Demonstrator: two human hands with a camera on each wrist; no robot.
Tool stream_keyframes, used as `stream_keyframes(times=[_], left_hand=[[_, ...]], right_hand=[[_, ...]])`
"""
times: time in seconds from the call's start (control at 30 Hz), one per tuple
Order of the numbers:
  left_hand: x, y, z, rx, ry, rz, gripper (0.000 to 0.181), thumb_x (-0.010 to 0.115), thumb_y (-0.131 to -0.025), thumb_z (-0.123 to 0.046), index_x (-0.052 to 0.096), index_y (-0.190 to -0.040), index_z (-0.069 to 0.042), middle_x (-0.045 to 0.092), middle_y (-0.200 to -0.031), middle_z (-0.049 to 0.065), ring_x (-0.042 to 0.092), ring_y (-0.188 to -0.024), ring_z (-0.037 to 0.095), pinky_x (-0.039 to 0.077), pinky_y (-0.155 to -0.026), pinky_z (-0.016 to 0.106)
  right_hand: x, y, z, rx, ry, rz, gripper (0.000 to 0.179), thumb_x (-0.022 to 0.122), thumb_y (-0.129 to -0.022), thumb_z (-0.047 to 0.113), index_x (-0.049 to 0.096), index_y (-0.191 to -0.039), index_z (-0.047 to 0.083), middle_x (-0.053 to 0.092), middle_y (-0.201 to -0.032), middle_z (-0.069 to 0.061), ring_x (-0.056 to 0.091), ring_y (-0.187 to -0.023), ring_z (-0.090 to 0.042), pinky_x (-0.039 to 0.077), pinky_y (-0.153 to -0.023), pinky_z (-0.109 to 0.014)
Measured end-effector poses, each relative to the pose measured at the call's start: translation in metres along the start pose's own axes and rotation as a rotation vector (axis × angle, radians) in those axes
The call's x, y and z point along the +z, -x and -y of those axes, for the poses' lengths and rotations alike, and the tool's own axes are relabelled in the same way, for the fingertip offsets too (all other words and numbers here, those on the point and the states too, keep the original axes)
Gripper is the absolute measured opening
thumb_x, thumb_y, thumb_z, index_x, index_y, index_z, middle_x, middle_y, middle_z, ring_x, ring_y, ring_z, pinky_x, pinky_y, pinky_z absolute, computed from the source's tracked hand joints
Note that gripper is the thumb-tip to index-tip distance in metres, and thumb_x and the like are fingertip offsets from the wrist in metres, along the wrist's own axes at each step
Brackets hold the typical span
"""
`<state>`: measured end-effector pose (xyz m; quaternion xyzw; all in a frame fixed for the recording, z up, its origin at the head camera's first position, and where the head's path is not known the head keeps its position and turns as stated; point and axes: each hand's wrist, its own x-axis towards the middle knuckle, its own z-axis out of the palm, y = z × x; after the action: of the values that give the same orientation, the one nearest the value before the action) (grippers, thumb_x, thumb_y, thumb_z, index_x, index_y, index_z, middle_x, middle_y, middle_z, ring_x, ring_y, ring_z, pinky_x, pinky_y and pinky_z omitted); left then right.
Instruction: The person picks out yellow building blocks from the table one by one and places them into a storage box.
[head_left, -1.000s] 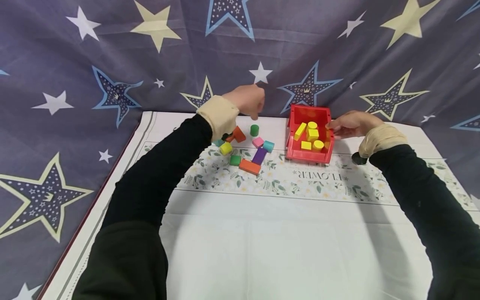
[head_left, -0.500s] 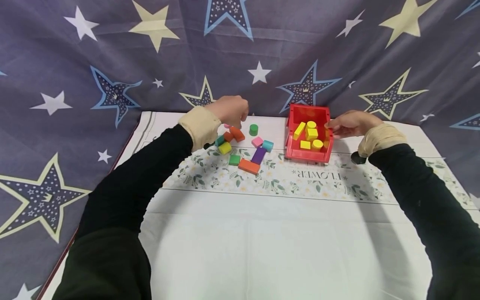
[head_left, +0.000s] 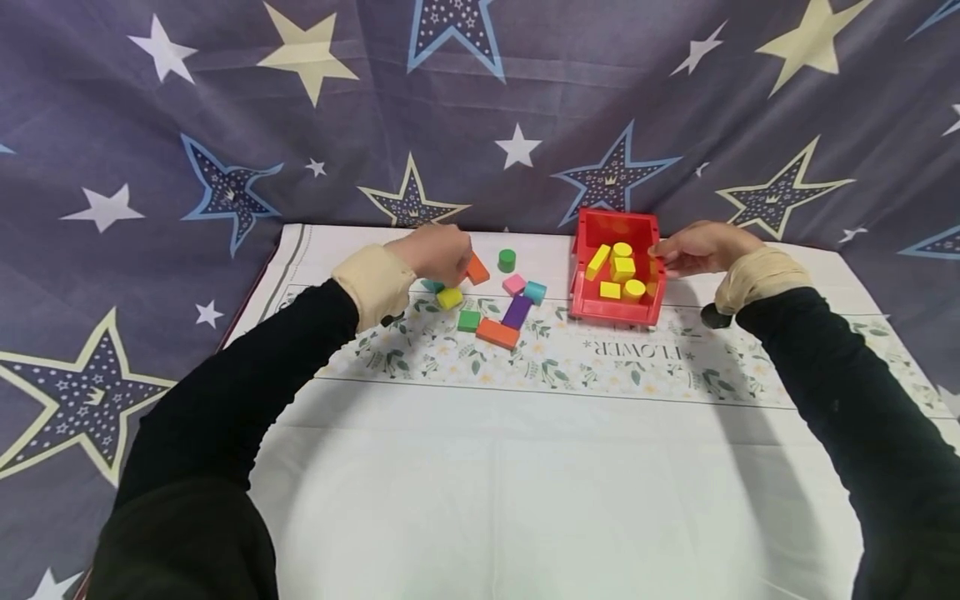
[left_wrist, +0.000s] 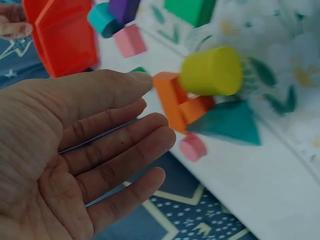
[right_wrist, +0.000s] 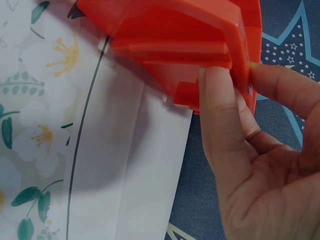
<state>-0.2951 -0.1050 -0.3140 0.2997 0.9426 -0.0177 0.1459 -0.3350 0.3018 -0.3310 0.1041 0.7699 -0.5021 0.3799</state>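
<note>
My left hand [head_left: 435,252] hovers over the loose blocks at the table's back, its fingers extended and nothing between them. In the left wrist view, an orange block [left_wrist: 169,97], a yellow cylinder [left_wrist: 212,71], a teal triangular block [left_wrist: 227,125] and a small pink cylinder [left_wrist: 193,147] lie just beyond the fingertips. On the right, my right hand [head_left: 705,247] pinches the side wall of a red plastic bin [head_left: 615,312], thumb outside, as the right wrist view shows. Several yellow blocks [head_left: 622,268] lie inside the bin.
Between the left hand and the bin lie a green cylinder [head_left: 507,261], a pink block [head_left: 514,284], a light-blue cylinder [head_left: 535,292], a purple block [head_left: 517,312], an orange block [head_left: 497,333] and a green block [head_left: 468,321]. A star-patterned cloth [head_left: 525,100] hangs behind the table.
My left hand has moved left, away from the bin, and lowered toward the loose blocks. The right hand and the bin have stayed in place.
</note>
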Motion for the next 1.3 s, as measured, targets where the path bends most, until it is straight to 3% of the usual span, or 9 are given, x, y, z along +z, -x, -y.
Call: stream_keyframes(times=[0.27,0.4,0.53,0.63,0.73,0.83,0.97,1.17,1.3], left_hand=[[0.024,0.007,0.004,-0.022,0.035,-0.006,0.019,0.082,-0.079,-0.008,0.063,-0.076,-0.011,0.06,-0.079,0.002,0.053,-0.074,0.019,0.045,-0.071,0.035],[0.03,0.008,0.003,-0.039,0.047,-0.028,0.029,0.083,-0.079,-0.011,0.056,-0.07,-0.013,0.051,-0.07,-0.001,0.046,-0.068,0.017,0.038,-0.066,0.032],[0.035,0.007,0.001,-0.051,0.053,-0.051,0.025,0.081,-0.081,-0.011,0.058,-0.072,-0.01,0.049,-0.068,0.0,0.043,-0.066,0.016,0.036,-0.064,0.031],[0.039,0.006,0.0,-0.048,0.059,-0.063,0.016,0.082,-0.08,-0.01,0.068,-0.083,-0.004,0.063,-0.078,0.005,0.054,-0.071,0.018,0.047,-0.068,0.033],[0.044,0.005,-0.001,-0.051,0.081,-0.05,0.029,0.083,-0.077,-0.008,0.073,-0.103,0.002,0.074,-0.1,0.013,0.068,-0.089,0.026,0.056,-0.085,0.039],[0.047,0.004,-0.003,-0.064,0.107,-0.032,0.04,0.082,-0.078,-0.006,0.072,-0.116,0.003,0.074,-0.116,0.017,0.07,-0.107,0.032,0.055,-0.096,0.044],[0.051,0.002,-0.004,-0.068,0.104,-0.026,0.036,0.079,-0.081,-0.005,0.072,-0.116,0.002,0.074,-0.114,0.017,0.07,-0.106,0.032,0.056,-0.096,0.043],[0.054,0.002,-0.004,-0.051,0.085,-0.039,0.028,0.078,-0.083,-0.005,0.073,-0.11,0.001,0.075,-0.105,0.015,0.07,-0.096,0.029,0.057,-0.09,0.042],[0.052,0.002,-0.005,-0.045,0.078,-0.037,0.028,0.079,-0.082,-0.006,0.074,-0.109,0.002,0.075,-0.104,0.015,0.07,-0.094,0.029,0.057,-0.089,0.042]], right_hand=[[0.0,-0.001,-0.001,-0.01,-0.016,0.006,0.025,0.057,-0.103,0.017,0.067,-0.08,0.013,0.067,-0.072,0.005,0.068,-0.066,-0.005,0.059,-0.071,-0.02],[0.0,-0.001,-0.001,-0.016,-0.011,-0.004,0.026,0.056,-0.103,0.016,0.067,-0.08,0.013,0.067,-0.072,0.005,0.067,-0.065,-0.005,0.059,-0.07,-0.02],[-0.001,0.0,-0.001,-0.012,-0.005,-0.008,0.026,0.056,-0.103,0.017,0.066,-0.08,0.013,0.066,-0.072,0.005,0.067,-0.065,-0.005,0.059,-0.071,-0.02],[-0.001,0.0,-0.001,-0.004,0.0,0.004,0.026,0.056,-0.104,0.018,0.066,-0.08,0.013,0.067,-0.072,0.005,0.067,-0.066,-0.005,0.059,-0.071,-0.019],[-0.001,0.0,-0.001,-0.005,0.007,0.005,0.027,0.056,-0.104,0.018,0.067,-0.079,0.013,0.067,-0.071,0.006,0.067,-0.066,-0.004,0.058,-0.071,-0.018],[0.0,-0.001,-0.002,-0.011,0.01,0.005,0.028,0.055,-0.104,0.018,0.067,-0.079,0.014,0.067,-0.071,0.006,0.067,-0.066,-0.004,0.058,-0.07,-0.018],[0.0,-0.001,-0.001,-0.007,0.015,0.002,0.026,0.056,-0.104,0.019,0.066,-0.08,0.013,0.067,-0.071,0.006,0.067,-0.066,-0.004,0.058,-0.07,-0.018],[-0.009,-0.005,-0.006,-0.043,0.012,0.047,0.018,0.07,-0.096,0.023,0.065,-0.085,0.01,0.068,-0.073,0.004,0.069,-0.068,-0.005,0.059,-0.072,-0.019],[-0.007,-0.006,-0.006,-0.038,0.015,0.036,0.019,0.065,-0.098,0.022,0.066,-0.082,0.012,0.068,-0.072,0.005,0.068,-0.067,-0.004,0.058,-0.071,-0.019]])
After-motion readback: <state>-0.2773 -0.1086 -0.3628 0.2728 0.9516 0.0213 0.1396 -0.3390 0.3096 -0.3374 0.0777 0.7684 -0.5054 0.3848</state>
